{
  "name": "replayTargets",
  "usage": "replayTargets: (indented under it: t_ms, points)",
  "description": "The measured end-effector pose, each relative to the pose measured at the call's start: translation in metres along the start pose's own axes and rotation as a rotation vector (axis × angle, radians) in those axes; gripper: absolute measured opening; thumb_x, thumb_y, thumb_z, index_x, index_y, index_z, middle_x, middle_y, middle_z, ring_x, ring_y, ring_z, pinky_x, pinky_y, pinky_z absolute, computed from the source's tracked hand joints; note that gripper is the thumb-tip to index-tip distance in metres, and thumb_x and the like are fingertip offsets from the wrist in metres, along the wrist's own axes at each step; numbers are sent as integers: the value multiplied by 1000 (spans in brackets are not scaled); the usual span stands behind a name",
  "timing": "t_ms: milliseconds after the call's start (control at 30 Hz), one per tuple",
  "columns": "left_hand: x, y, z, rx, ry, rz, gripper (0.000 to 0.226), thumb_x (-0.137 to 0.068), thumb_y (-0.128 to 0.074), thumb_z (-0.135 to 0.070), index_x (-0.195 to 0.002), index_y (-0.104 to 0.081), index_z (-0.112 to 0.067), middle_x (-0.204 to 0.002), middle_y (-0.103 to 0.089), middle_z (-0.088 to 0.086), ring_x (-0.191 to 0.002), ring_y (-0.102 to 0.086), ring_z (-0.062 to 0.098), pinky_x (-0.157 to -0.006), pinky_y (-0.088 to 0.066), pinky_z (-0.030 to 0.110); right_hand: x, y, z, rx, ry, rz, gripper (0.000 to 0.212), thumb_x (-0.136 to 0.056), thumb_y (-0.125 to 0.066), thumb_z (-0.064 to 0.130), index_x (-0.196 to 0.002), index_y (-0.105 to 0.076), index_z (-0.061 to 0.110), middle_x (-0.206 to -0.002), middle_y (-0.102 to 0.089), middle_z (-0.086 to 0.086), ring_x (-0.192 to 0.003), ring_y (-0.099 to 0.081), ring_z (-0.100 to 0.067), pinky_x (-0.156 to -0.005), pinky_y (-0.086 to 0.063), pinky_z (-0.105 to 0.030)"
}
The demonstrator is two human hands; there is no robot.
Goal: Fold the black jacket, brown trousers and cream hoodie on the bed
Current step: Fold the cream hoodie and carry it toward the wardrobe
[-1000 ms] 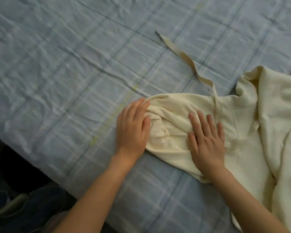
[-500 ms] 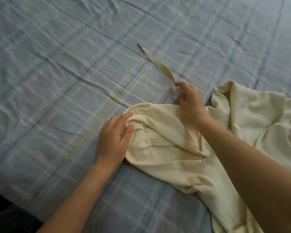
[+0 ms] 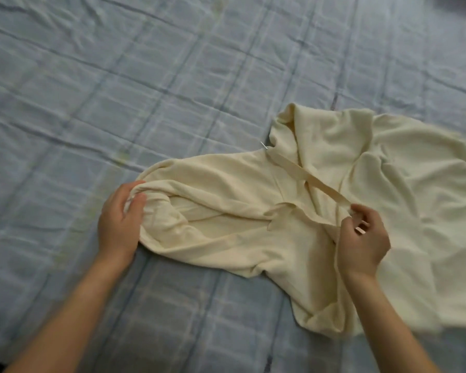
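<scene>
Our left hand (image 3: 120, 215) at 8 o'clock pinches the hood edge of the cream hoodie (image 3: 320, 211), which lies crumpled on the blue checked bed (image 3: 119, 90) from centre to 3 o'clock. Our right hand (image 3: 362, 239) at 4 o'clock grips the flat drawstring (image 3: 304, 177).

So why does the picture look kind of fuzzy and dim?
In the head view, the light is soft and dull, with no glare and only faint shadows under the cream hoodie. The right hand is smeared by motion blur around its fingers, the left hand less so. The bed sheet goes soft towards the edges, and its checked lines bend slightly, from the wide-angle lens.
</scene>
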State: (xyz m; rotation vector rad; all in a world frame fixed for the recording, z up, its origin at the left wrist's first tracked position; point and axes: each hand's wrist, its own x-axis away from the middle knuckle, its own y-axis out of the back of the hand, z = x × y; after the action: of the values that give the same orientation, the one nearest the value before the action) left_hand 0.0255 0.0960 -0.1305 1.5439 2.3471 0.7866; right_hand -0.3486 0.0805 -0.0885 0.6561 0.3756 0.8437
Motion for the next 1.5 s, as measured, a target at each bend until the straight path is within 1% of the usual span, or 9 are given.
replayTargets:
  t_ms: [133,333,567,667,800,900,1000,1167,1500]
  points:
    - [3,-7,-4,42,26,-30,31,-93,-47,-27,-117,-63,-15,-118,-65,9,-110,-58,25,-94,-43,38,33,-23,10,313,393,144,47,-89,-64,10,-135,-56,3,-144,-44,-28,-136,-39,-43,-115,-31,-48]
    - [6,4,-11,164,95,-24,35,-105,-32,-13,-121,-63,-13,-121,-61,-3,-103,-52,-7,-84,-37,-1,97,-107,55,346,807,584,57,-98,-42,36,-154,-32,29,-161,-31,-2,-151,-21,-26,-121,-14,-50]
    - [-1,22,-1,109,181,68,28,-97,-58,-18,-125,-57,-17,-95,-64,-7,-80,-58,-8,-77,-43,5,106,-141,44,466,757,592,61,-97,-42,44,-155,-25,35,-163,-24,5,-152,-14,-22,-122,-7,-49]
    - [-4,28,-18,332,360,231,20,-93,-61,-14,-111,-67,-8,-91,-72,-1,-84,-67,6,-76,-52,18,115,-124,65,241,722,685,69,-91,-40,52,-155,-26,33,-163,-26,1,-152,-16,-24,-120,-13,-53]
    - [2,35,-54,480,278,303,8,-91,-64,-16,-92,-72,-17,-80,-73,-7,-72,-68,3,-59,-52,16,143,-104,103,-113,792,810,89,-81,-65,53,-155,-26,26,-161,-29,-2,-151,-20,-16,-118,-26,-46]
    - [12,34,-73,592,227,325,17,-95,-56,-21,-95,-72,-16,-89,-72,-2,-84,-68,9,-71,-56,24,153,-104,115,-242,612,843,95,-77,-78,37,-154,-25,19,-158,-31,-9,-149,-23,-16,-120,-27,-33]
    - [20,28,-73,689,203,325,26,-100,-45,-13,-104,-71,-12,-102,-73,2,-97,-68,15,-84,-56,30,140,-101,112,-417,372,692,69,-82,-74,9,-143,-42,14,-138,-54,-3,-126,-54,-14,-104,-46,-38]
    - [43,-17,-65,221,-84,258,37,-104,-41,-10,-136,-40,-28,-146,-45,-1,-139,-39,14,-118,-27,39,109,-70,103,-601,238,618,52,-82,-74,3,-129,-55,18,-115,-65,10,-105,-66,-7,-85,-53,-19]
    - [99,-155,-191,88,-453,309,52,-96,-29,-40,-145,-26,-26,-157,-33,4,-145,-28,26,-116,-21,54,-6,61,70,-658,261,383,49,-81,-73,-4,-124,-56,13,-110,-66,1,-96,-67,-5,-79,-52,-17]
